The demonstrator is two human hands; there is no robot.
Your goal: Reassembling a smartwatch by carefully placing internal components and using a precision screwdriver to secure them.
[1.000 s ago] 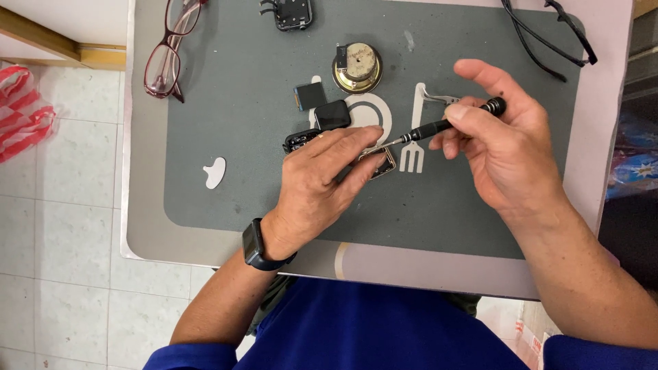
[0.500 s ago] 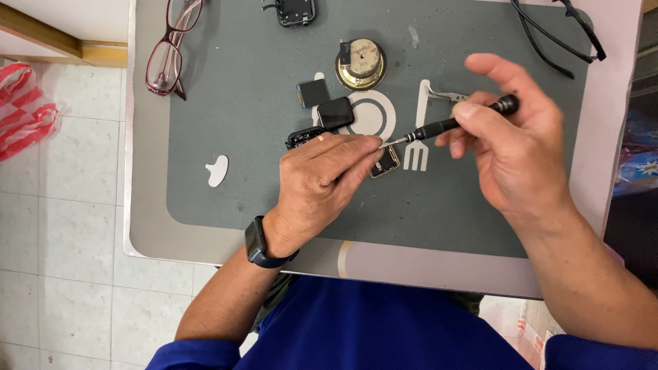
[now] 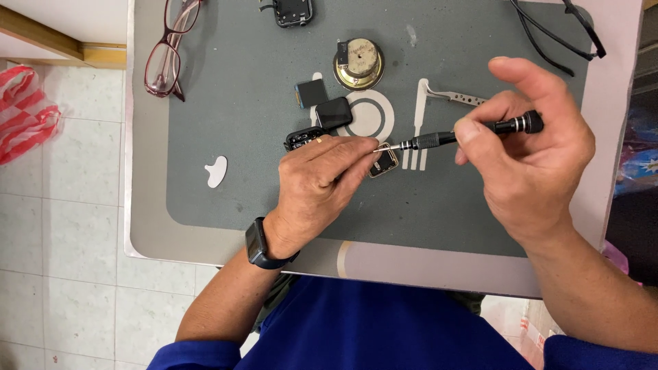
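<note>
We see the precision screwdriver (image 3: 466,134) lying near-horizontal, right hand (image 3: 531,157) clamped on its handle, tip at the left hand (image 3: 322,185) pinching a small square part (image 3: 384,163).

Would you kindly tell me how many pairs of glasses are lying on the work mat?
2. The red-framed glasses lie at the mat's top left corner, half off its edge. The black-framed glasses lie at the top right corner, beyond the right hand. None seems hidden.
</note>
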